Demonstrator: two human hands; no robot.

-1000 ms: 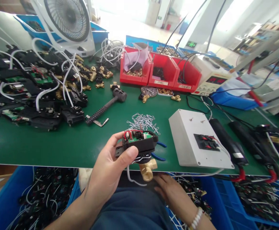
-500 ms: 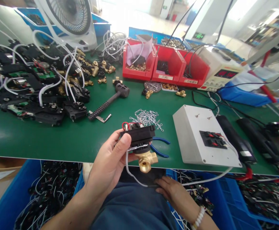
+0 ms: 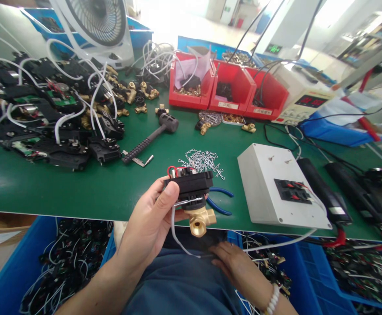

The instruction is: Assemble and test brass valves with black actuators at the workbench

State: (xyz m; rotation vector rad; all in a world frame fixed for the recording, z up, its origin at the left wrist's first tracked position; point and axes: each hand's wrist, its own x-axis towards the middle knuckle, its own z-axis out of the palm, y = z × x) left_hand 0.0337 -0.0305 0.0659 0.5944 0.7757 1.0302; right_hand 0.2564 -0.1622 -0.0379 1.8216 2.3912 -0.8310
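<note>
My left hand (image 3: pixel 151 223) is closed round a black valve assembly (image 3: pixel 191 187) with a brass fitting (image 3: pixel 200 220) under it and red wires on top. I hold it just above the near edge of the green table (image 3: pixel 112 188). A thin white cable (image 3: pixel 177 234) hangs from the assembly down to my lap. My right hand (image 3: pixel 235 264) rests low on my lap by that cable's end, fingers lying flat, with a white bead bracelet on its wrist. Blue-handled pliers (image 3: pixel 219 202) lie on the table right behind the assembly.
A heap of wire clips (image 3: pixel 201 160), a black hammer (image 3: pixel 151 138) and a white switch box (image 3: pixel 278 186) lie mid-table. Black assemblies with white cables (image 3: pixel 46 113) pile at left. Red bins (image 3: pixel 230 92), a fan (image 3: pixel 95 26) and a power supply (image 3: pixel 304 105) stand behind. Blue crates (image 3: pixel 20 267) sit below.
My left hand tipped the assembly from top-facing to side-on, so the brass fitting shows more. The right hand shifted slightly along my lap.
</note>
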